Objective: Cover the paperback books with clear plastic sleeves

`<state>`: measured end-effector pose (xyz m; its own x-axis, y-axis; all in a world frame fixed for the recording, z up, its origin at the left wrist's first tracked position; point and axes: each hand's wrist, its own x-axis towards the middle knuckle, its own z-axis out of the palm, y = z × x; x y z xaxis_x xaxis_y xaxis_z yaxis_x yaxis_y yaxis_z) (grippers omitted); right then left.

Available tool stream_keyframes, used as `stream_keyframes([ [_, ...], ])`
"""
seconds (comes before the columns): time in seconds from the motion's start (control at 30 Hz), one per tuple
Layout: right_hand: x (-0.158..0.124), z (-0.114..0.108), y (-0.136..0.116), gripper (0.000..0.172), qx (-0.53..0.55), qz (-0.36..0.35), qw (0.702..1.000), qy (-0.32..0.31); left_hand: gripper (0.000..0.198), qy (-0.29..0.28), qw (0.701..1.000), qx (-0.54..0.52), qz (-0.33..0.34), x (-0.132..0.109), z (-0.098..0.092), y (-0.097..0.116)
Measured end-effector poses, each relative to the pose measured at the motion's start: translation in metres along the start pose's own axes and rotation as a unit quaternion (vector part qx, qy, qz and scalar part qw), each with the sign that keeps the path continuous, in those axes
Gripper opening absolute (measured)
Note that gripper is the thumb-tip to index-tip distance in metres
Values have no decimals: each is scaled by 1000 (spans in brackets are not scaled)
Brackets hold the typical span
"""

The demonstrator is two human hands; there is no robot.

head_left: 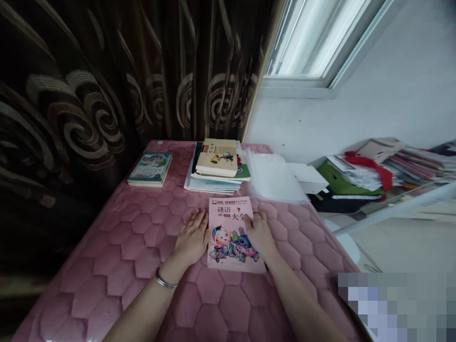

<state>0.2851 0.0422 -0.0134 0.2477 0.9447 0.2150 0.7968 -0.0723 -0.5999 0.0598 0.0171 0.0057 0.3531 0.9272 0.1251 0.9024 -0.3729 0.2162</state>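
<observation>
A pink picture book (231, 237) with cartoon figures on its cover lies closed on the pink hexagon-patterned table cover (142, 285). My left hand (193, 236) rests flat along the book's left edge, fingers stretched out, a silver bangle on the wrist. At the right edge, my right hand (259, 234) grips the book, its thumb on the cover and its other fingers partly hidden past the edge. Behind the book stands a stack of books and booklets with a cream book (218, 156) on top. Further left lie green-covered books (150, 167), one on another.
Translucent plastic sheets (274, 175) and a white box (307, 178) lie right of the stack. A dark patterned curtain (124, 71) hangs behind. Beyond the table's right side, a shelf holds piled papers and a green bag (333, 183). The lower right corner is pixelated.
</observation>
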Motion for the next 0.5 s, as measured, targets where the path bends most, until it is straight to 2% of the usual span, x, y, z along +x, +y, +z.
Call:
stream_keyframes([
  [0.33, 2, 5, 8, 17, -15, -66, 998, 18, 50, -3, 1000, 4, 0, 1, -2, 1],
  [0.5, 1, 8, 6, 22, -36, -66, 997, 32, 50, -15, 1000, -8, -17, 1, -5, 3],
])
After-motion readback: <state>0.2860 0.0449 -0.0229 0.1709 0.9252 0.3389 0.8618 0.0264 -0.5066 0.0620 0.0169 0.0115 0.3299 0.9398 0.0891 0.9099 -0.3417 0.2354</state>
